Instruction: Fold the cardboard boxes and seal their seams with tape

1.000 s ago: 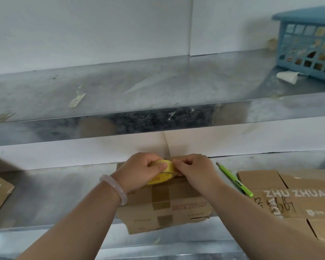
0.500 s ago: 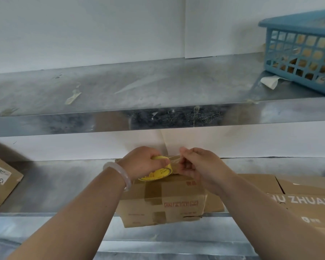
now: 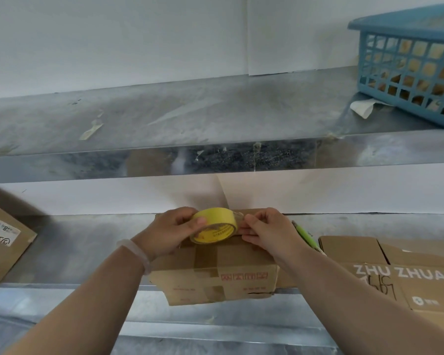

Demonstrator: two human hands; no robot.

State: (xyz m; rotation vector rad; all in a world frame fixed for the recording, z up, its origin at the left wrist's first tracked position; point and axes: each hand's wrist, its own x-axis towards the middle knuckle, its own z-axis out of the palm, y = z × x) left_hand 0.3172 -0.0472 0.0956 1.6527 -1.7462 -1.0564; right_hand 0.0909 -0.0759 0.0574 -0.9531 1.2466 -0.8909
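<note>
The left hand (image 3: 169, 233) grips a yellow tape roll (image 3: 215, 225), fingers curled over its rim and the thumb pressed on its outer band, holding it just above the far top edge of a folded cardboard box (image 3: 215, 280). The right hand (image 3: 267, 231) is closed in a pinch at the roll's right side, seemingly on the clear loose end of the tape, though the film is too faint to make out. The box sits on the metal worktop (image 3: 87, 247), its near face overhanging the front edge, a taped seam running down its middle. A pale bracelet (image 3: 136, 253) circles the left wrist. A green pen-like tool (image 3: 305, 235) lies just right of the box, beside flattened cartons (image 3: 395, 275). A blue basket (image 3: 408, 60) stands on the upper shelf (image 3: 190, 111)
</note>
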